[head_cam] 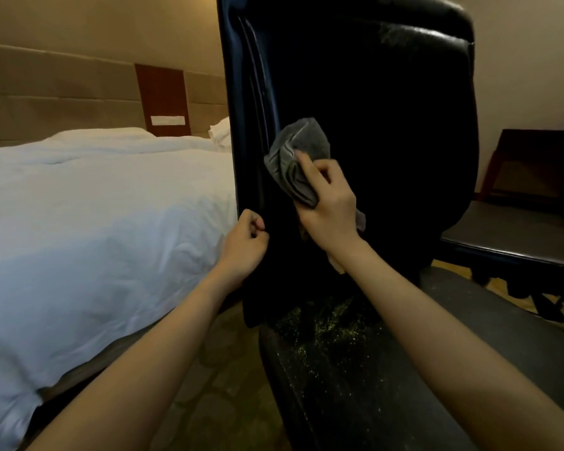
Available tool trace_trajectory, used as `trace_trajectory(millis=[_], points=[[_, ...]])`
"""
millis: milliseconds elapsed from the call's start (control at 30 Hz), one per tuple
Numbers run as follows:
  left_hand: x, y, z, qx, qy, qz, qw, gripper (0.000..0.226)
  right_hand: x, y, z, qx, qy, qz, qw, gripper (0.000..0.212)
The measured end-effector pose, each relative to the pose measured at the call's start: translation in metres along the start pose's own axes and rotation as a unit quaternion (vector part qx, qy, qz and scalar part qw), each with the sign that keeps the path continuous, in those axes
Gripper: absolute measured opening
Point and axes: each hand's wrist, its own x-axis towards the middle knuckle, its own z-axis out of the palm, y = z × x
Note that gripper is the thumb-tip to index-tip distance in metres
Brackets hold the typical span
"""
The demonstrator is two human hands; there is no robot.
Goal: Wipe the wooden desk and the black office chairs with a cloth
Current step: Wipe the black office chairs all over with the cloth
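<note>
Nearest, the black office chair's seat [355, 369] is cut off by the lower edge, its dull leather dusted with pale flecks. Above it the right hand [329, 206] grips a folded grey cloth [293, 157], pressed flat on the chair's smooth, glossy backrest [388, 109], which is so dark that its seams barely show. The left hand [246, 239] is curled at the backrest's left edge; whether it grips that edge cannot be told. To the left lies a bed [95, 206] with rumpled white linen. To the right, a second chair [518, 236] is half hidden behind the backrest. Farther off stand a padded beige headboard [62, 92] and reddish wooden furniture [541, 157].
</note>
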Motion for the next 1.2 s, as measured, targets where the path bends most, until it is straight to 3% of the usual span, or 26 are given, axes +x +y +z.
trace_trajectory(millis=[233, 333, 400, 467, 533, 633, 767, 833, 967, 1067, 1200], points=[[-0.017, 0.005, 0.017, -0.026, 0.072, -0.018, 0.997, 0.026, -0.052, 0.031, -0.018, -0.038, -0.133, -0.178, 0.974, 0.063], [-0.025, 0.002, 0.023, -0.025, 0.055, -0.050, 0.997, 0.026, -0.073, 0.051, -0.034, -0.077, -0.218, -0.268, 0.935, 0.075], [-0.031, -0.004, 0.023, 0.004, 0.033, -0.046, 0.998, 0.024, -0.080, 0.065, -0.047, -0.113, -0.225, -0.309, 0.917, 0.072], [-0.035, -0.013, 0.023, 0.032, 0.003, -0.056, 0.998, 0.017, -0.078, 0.074, -0.052, -0.134, -0.170, -0.278, 0.936, 0.055], [-0.039, -0.022, 0.024, 0.049, -0.003, -0.084, 0.995, 0.015, -0.073, 0.070, -0.046, -0.111, -0.098, -0.186, 0.971, 0.043], [-0.041, -0.028, 0.028, 0.051, 0.015, -0.098, 0.994, 0.020, -0.083, 0.051, -0.021, -0.082, -0.066, -0.100, 0.989, 0.061], [-0.046, -0.024, 0.038, 0.086, -0.054, -0.099, 0.990, 0.021, -0.112, 0.048, -0.016, -0.107, -0.130, -0.084, 0.982, 0.079], [-0.048, -0.019, 0.044, 0.089, -0.086, -0.097, 0.988, 0.019, -0.114, 0.058, -0.028, -0.140, -0.188, -0.140, 0.962, 0.083], [-0.051, -0.002, 0.060, 0.084, -0.117, -0.052, 0.988, 0.021, -0.109, 0.083, -0.067, -0.217, -0.275, -0.230, 0.908, 0.071], [-0.050, 0.011, 0.079, 0.126, -0.129, 0.005, 0.984, 0.017, -0.108, 0.106, -0.091, -0.223, -0.284, -0.183, 0.914, 0.066], [-0.040, 0.017, 0.089, 0.179, -0.154, 0.038, 0.971, 0.016, -0.122, 0.133, -0.113, -0.244, -0.286, -0.039, 0.926, 0.060]])
